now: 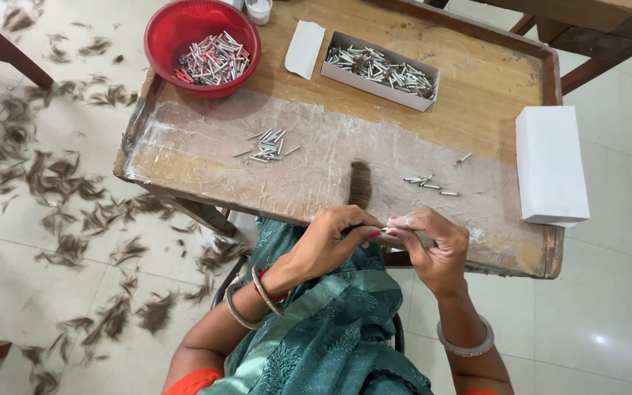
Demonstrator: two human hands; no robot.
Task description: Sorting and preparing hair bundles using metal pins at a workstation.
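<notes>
Head view, looking straight down: the person sits at the near edge of a worn wooden surface, both hands raised just over that edge. The left hand and the right hand meet fingertip to fingertip, each pinched closed on a small metal tube held between them; the tube is mostly hidden by the fingers, so I cannot tell how much of it each hand covers. Bangles sit on both wrists.

Just beyond the left hand, a small tuft of dark hair lies on the surface, close to the near edge. To its right a few loose metal tubes are scattered, and a larger loose cluster of tubes lies further left, well apart from the hands.

At the far side, a red plastic bowl hangs partly over the corner and holds a heap of tubes, some with red ends. Beside it lies a white card, then an open white cardboard box filled with more tubes. A closed white box rests on the right edge of the surface, overhanging it.

On the tiled floor to the left, many clumps of dark hair clippings are strewn about.
</notes>
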